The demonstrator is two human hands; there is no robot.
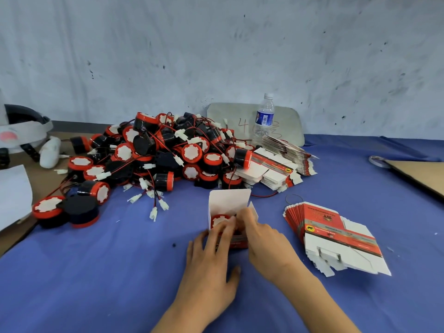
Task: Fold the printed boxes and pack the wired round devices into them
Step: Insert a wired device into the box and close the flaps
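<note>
Because both hands are smeared by motion blur at the fingertips, we can read only part of what they do. The printed box [228, 207] stands on the blue cloth [120, 272] in the middle, its white lid flap upright at the back and its red front mostly covered by fingers. Inside it we see the red rim and white face of one round device [219, 220]; its wire is hidden.

Our left hand [211, 255] lies over the box's front with the fingers fairly straight and the thumb held apart from the box, so it presses rather than clasps. Our right hand [262, 239] has its fingertips bunched at the box's mouth; whether they pinch a flap, a wire or nothing, we cannot tell.

Behind the box rises the pile of devices [153, 152], its wires tangled so that single units are hard to separate. A fanned stack of flat boxes [336, 236] lies to the right, its print too small to read. A second stack [276, 169] sits beside the pile, partly buried by it. A water bottle [264, 118] stands behind.
</note>
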